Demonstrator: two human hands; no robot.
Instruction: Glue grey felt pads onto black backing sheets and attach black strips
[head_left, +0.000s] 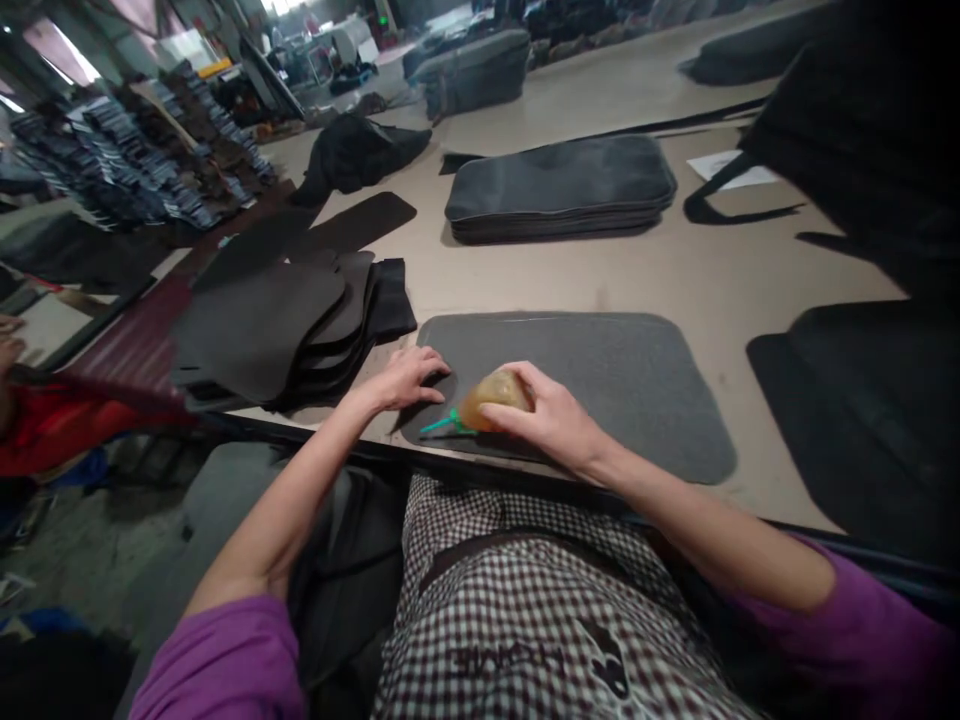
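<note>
A dark grey rounded panel (600,385) lies flat on the table in front of me. My right hand (551,415) is wrapped round a yellowish squeeze bottle (499,398), which is tilted so that its green nozzle (442,423) points left, low over the panel's near left part. At the panel's left edge rests my left hand (409,378), fingers apart and palm down, with nothing seen in it. Whether the nozzle tip touches the panel I cannot tell.
Loose dark sheets (262,320) are piled at the left. Behind the panel sits a stack of similar panels (562,190). Black pieces (862,400) lie at the right. A person's red sleeve (82,425) shows at the far left.
</note>
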